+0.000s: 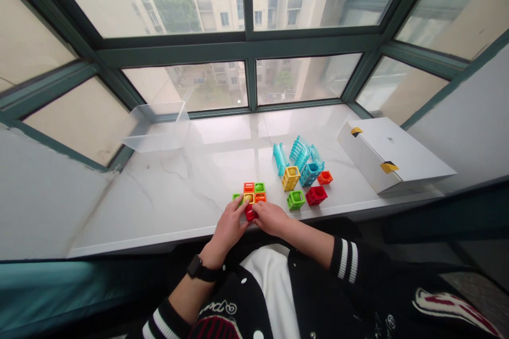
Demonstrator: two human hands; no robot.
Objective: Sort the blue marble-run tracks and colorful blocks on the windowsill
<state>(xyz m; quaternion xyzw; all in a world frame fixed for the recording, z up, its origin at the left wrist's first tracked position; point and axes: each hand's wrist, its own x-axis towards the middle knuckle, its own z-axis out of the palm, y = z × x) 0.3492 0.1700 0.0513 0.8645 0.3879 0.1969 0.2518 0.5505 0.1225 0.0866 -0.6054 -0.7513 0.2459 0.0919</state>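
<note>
A small cluster of toy building blocks lies near the front edge of the sill. In it I see a red-orange block (248, 187), a green block (260, 187), a yellow block (248, 198), an orange block (261, 197), another green block (236, 197) and a red block (249, 214). From the left, my left hand (229, 225) is closed on the cluster, fingers over the yellow and left green blocks. Bent fingers of my right hand (272, 218) grip the red block at the near side; part of it is hidden.
To the right stand a yellow block tower (291, 178), a blue block (310, 175), loose green (296, 200), red (316, 196) and orange (325, 178) pieces, and clear blue tracks (300, 151). A white box (393, 151) sits farther right; a clear plastic bin (159, 130) is back left.
</note>
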